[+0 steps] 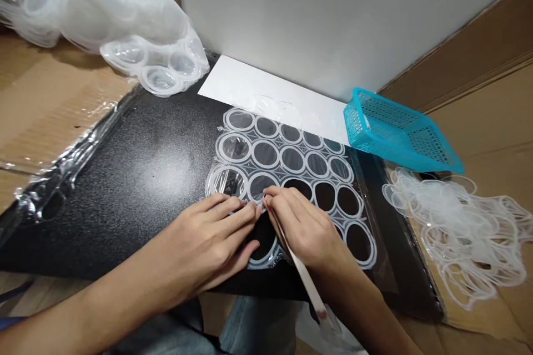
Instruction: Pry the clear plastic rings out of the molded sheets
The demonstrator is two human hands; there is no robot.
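A clear plastic sheet (306,143) with rows of white-rimmed circles lies on the black tabletop. Several circles in its nearer rows look darker than the far ones. My left hand (220,236) rests on the sheet's near left part, fingers laid over it and thumb held apart. Beside it, my right hand (310,227) is closed around a long, pale, flat stick (306,283), which has a reddish mark near its lower end. The fingertips of both hands almost meet at the rim of one circle. The stick's upper tip is hidden by my right fingers.
Bagged clear round-patterned sheets (125,22) lie at the back left on cardboard (54,102). A white board strip (266,91) runs along the wall. To the right are a blue plastic basket (403,130) and a heap of clear ring-shaped offcuts (462,227).
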